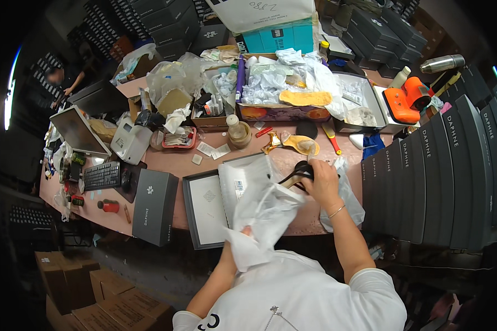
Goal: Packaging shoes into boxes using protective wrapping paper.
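My right hand [321,182] grips a black strappy shoe [298,173] at the mouth of a white crinkled bag [265,212]. My left hand [247,231] is mostly hidden under that bag and holds it from below, near my chest. An open grey shoe box [204,207] lies just left of the bag, with its white-lined lid [242,182] beside it. A clear plastic bag [345,198] hangs under my right wrist. A tan insole [301,144] rests on the pink table [176,163] beyond my right hand.
A closed dark shoe box [156,205] sits at the table's front left. A row of dark shoe boxes [436,182] stands upright on the right. Farther back are a cardboard box of crumpled paper [284,91], a keyboard [102,175], a label printer [130,140] and an orange tape gun [406,99]. Another person [61,80] works far left.
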### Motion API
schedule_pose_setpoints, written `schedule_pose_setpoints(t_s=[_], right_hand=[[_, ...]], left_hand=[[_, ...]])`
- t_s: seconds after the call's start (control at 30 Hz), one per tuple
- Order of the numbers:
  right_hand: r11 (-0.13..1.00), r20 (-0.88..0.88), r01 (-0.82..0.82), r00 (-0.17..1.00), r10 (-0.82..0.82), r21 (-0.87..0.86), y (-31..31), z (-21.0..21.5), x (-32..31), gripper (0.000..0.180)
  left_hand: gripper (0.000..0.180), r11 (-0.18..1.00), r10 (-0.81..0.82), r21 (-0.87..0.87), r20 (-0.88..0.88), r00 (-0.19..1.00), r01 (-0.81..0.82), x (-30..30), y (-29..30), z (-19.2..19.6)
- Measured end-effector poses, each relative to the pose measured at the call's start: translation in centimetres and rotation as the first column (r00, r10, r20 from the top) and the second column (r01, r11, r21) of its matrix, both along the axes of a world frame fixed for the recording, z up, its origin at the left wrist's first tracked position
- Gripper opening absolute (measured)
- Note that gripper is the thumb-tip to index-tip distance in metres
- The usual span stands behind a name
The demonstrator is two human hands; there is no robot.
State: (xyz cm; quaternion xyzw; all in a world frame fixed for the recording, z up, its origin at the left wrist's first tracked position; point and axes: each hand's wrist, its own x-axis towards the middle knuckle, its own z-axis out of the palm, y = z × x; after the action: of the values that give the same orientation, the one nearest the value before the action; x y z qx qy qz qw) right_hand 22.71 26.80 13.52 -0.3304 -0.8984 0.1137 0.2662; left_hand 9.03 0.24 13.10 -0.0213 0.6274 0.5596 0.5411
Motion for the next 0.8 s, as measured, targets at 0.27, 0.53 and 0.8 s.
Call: schedule_pose_setpoints(t_s=[0.27, 0.53, 0.8], right_hand=[[0.911, 0.009, 0.292, 0.953, -0.303, -0.292, 4.6, -0.5, 4.1, 0.029], [0.896, 0.168, -0.152, 0.956, 0.240, -0.418, 0.4, 6.5, 2.5, 0.032], [0.834, -0.113, -0.540, 0.841, 0.530, -0.111, -5.6, 2.8, -6.1, 0.033]], left_hand=[[0.018, 0.921, -0.218, -0.234, -0.972, -0.085, 0.312, -5.9, 5.7, -2.6], [0.052, 0.795, -0.443, 0.072, -0.608, 0.659, 0.602, -8.7, 8.9, -4.0], [0.056, 0.926, -0.162, 0.378, 0.431, 0.888, -0.015, -1.7, 4.9, -2.4]])
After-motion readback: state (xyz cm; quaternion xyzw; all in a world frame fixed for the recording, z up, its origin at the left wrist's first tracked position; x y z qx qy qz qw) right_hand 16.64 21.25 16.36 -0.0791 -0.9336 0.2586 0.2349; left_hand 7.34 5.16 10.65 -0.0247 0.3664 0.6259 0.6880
